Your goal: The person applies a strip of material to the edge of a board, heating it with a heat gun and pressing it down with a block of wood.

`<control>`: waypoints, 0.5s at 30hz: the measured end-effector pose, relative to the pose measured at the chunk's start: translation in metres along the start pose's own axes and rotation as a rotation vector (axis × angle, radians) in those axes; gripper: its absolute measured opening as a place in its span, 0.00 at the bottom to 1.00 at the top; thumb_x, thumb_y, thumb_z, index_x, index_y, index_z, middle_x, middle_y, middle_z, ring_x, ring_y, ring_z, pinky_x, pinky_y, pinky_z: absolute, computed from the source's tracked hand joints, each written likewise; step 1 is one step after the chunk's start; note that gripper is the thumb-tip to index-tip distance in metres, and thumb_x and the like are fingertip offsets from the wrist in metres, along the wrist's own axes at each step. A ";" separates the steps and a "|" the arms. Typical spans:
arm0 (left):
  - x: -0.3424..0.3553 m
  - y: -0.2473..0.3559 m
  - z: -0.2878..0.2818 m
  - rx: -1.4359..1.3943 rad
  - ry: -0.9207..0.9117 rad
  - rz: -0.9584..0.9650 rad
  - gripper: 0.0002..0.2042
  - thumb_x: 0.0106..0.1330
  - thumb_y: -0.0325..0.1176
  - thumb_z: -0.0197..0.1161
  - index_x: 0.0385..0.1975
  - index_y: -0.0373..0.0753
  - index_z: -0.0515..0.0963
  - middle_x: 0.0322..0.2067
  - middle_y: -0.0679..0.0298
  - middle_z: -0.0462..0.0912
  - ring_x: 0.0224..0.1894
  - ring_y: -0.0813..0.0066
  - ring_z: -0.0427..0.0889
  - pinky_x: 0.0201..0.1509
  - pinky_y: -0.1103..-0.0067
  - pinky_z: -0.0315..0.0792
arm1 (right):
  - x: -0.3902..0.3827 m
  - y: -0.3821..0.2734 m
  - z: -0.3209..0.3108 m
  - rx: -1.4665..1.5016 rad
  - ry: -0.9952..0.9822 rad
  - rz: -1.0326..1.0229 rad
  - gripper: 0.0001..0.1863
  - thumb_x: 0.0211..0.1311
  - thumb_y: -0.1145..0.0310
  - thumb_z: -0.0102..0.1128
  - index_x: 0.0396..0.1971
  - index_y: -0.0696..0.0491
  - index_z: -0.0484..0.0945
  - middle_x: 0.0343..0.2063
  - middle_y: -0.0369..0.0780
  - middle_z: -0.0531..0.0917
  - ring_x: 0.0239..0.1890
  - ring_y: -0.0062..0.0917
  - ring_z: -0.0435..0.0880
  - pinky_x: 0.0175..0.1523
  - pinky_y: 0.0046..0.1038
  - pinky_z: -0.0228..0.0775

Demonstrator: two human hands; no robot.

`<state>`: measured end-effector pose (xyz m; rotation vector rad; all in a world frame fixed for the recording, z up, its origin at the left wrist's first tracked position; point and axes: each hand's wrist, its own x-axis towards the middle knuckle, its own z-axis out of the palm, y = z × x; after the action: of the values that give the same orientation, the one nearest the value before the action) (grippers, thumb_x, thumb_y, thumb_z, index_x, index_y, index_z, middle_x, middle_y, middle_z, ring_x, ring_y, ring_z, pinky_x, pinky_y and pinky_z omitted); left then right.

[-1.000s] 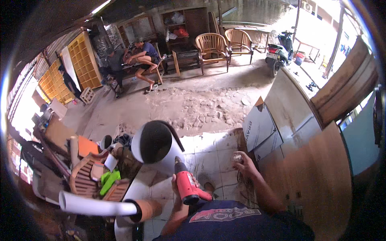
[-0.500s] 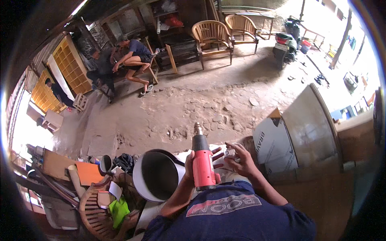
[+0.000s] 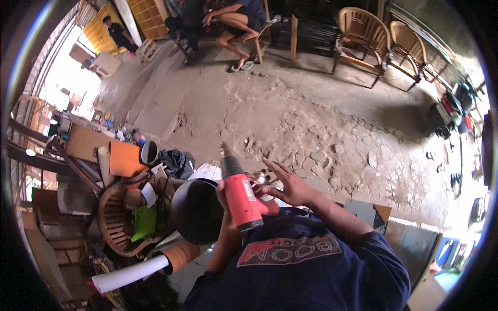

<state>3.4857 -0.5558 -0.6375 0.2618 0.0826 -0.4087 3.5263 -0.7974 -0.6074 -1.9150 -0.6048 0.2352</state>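
A red heat gun (image 3: pixel 241 202) with a black front and metal nozzle tilts up and to the left in front of my chest. My left hand (image 3: pixel 226 217) is closed round its body from the left; most of those fingers are hidden behind it. Beside the gun's right side is my right hand (image 3: pixel 294 189), with its fingers stretched out and apart. A small pale, shiny item (image 3: pixel 266 197) shows by its thumb; I cannot make out its kind. Left of the heat gun stands a large cylinder (image 3: pixel 195 210) with a dark inside.
At left, a wooden chair (image 3: pixel 105 224) bears a green cloth (image 3: pixel 144 223) and papers. A rolled white sheet (image 3: pixel 129 273) sticks out of a brown tube (image 3: pixel 182 255). Two people sit across the rough floor (image 3: pixel 311 119); another person (image 3: pixel 119 35) stands far left. Wooden armchairs (image 3: pixel 363 39) and a motorbike (image 3: pixel 448 111) stand beyond.
My view has swung left and downward. The heat gun has tipped leftward in my left hand. My right hand's fingers have straightened, and the hand has moved closer to the gun.
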 end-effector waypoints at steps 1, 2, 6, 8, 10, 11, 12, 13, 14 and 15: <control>0.004 0.016 -0.007 0.007 0.010 0.062 0.48 0.64 0.76 0.59 0.61 0.29 0.76 0.59 0.42 0.79 0.62 0.40 0.83 0.68 0.47 0.77 | 0.020 0.009 -0.007 0.030 -0.009 -0.055 0.46 0.72 0.49 0.69 0.81 0.51 0.58 0.69 0.57 0.73 0.65 0.54 0.79 0.68 0.46 0.74; 0.004 0.034 -0.019 0.023 0.023 0.120 0.48 0.65 0.76 0.58 0.61 0.29 0.76 0.64 0.40 0.77 0.64 0.40 0.82 0.71 0.46 0.74 | 0.040 0.025 -0.013 0.050 -0.023 -0.055 0.46 0.72 0.49 0.69 0.81 0.51 0.58 0.69 0.57 0.73 0.65 0.54 0.79 0.68 0.46 0.74; 0.034 0.102 -0.081 -0.029 0.272 0.343 0.51 0.52 0.83 0.62 0.55 0.36 0.82 0.76 0.43 0.66 0.79 0.39 0.61 0.80 0.46 0.61 | 0.101 0.095 -0.048 0.238 0.072 0.397 0.40 0.73 0.52 0.71 0.76 0.54 0.66 0.65 0.52 0.80 0.62 0.37 0.84 0.63 0.40 0.79; 0.054 0.136 -0.110 -0.057 0.200 0.390 0.50 0.55 0.83 0.61 0.56 0.36 0.82 0.76 0.42 0.67 0.79 0.37 0.60 0.81 0.46 0.59 | 0.129 0.132 -0.060 0.251 0.158 0.389 0.36 0.74 0.57 0.71 0.75 0.55 0.68 0.61 0.48 0.83 0.58 0.32 0.86 0.62 0.37 0.79; 0.100 0.164 -0.153 -0.083 0.109 0.458 0.49 0.57 0.82 0.60 0.57 0.36 0.82 0.75 0.41 0.67 0.80 0.35 0.59 0.82 0.45 0.57 | 0.160 0.177 -0.071 0.170 0.211 0.351 0.32 0.75 0.61 0.70 0.72 0.57 0.72 0.60 0.46 0.84 0.55 0.31 0.87 0.61 0.35 0.80; 0.131 0.178 -0.172 -0.087 0.062 0.462 0.47 0.59 0.80 0.59 0.57 0.36 0.81 0.74 0.41 0.68 0.78 0.36 0.62 0.80 0.45 0.59 | 0.174 0.209 -0.077 0.155 0.219 0.362 0.30 0.75 0.61 0.70 0.70 0.58 0.74 0.59 0.46 0.85 0.54 0.30 0.88 0.61 0.34 0.80; 0.165 0.198 -0.192 -0.077 0.013 0.469 0.46 0.61 0.79 0.59 0.57 0.37 0.80 0.73 0.42 0.70 0.77 0.37 0.65 0.79 0.44 0.61 | 0.196 0.243 -0.078 0.148 0.228 0.365 0.28 0.75 0.62 0.69 0.68 0.59 0.75 0.58 0.45 0.86 0.54 0.30 0.88 0.61 0.34 0.80; 0.194 0.216 -0.207 -0.069 -0.025 0.487 0.44 0.63 0.78 0.58 0.56 0.37 0.79 0.73 0.42 0.71 0.75 0.38 0.68 0.77 0.43 0.63 | 0.223 0.262 -0.080 0.120 0.217 0.443 0.27 0.74 0.62 0.69 0.67 0.59 0.77 0.57 0.45 0.86 0.55 0.30 0.87 0.61 0.34 0.80; 0.208 0.229 -0.215 -0.068 -0.032 0.519 0.42 0.66 0.77 0.57 0.56 0.37 0.78 0.72 0.43 0.73 0.73 0.38 0.71 0.76 0.43 0.66 | 0.256 0.269 -0.077 0.092 0.177 0.536 0.26 0.74 0.62 0.69 0.65 0.59 0.79 0.55 0.45 0.87 0.56 0.30 0.87 0.61 0.34 0.80; 0.230 0.234 -0.218 -0.043 0.060 0.544 0.40 0.69 0.75 0.55 0.56 0.38 0.78 0.68 0.43 0.75 0.71 0.37 0.74 0.76 0.41 0.65 | 0.283 0.278 -0.070 0.035 0.189 0.492 0.24 0.73 0.61 0.70 0.63 0.59 0.81 0.53 0.44 0.89 0.56 0.30 0.87 0.61 0.34 0.79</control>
<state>3.7847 -0.3781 -0.8229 0.2428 0.0758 0.1418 3.8811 -0.7943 -0.7983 -1.9995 0.0039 0.3680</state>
